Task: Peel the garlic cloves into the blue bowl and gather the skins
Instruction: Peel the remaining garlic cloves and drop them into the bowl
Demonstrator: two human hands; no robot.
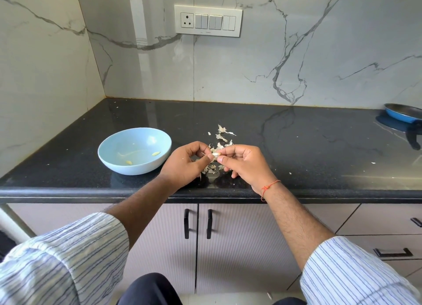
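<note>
The person stands at a black speckled stone counter [296, 144] and works one small pale garlic clove [215, 154], held above the counter's front edge, just right of the light blue round bowl [134, 150]. The left hand [185, 162] pinches the clove's left end between thumb and curled fingers; the right hand [243, 162] pinches its right end the same way, thumb in front, the other fingers loosely bent below. Both grips are tight on the clove and hold nothing else that can be made out. Two peeled yellowish cloves [142, 157] lie in the bowl, so the task appears to be in progress. Loose papery white skins [222, 135] lie scattered on the counter behind and beneath the hands, not yet gathered. Judged advice for this step: one hand should steady the clove while the other lifts the skin from the tip and strips it lengthwise, keeping the work low over the existing scatter so that the flakes fall together. The skin is light and will drift easily. Whether the clove is partly bared cannot be told.
</note>
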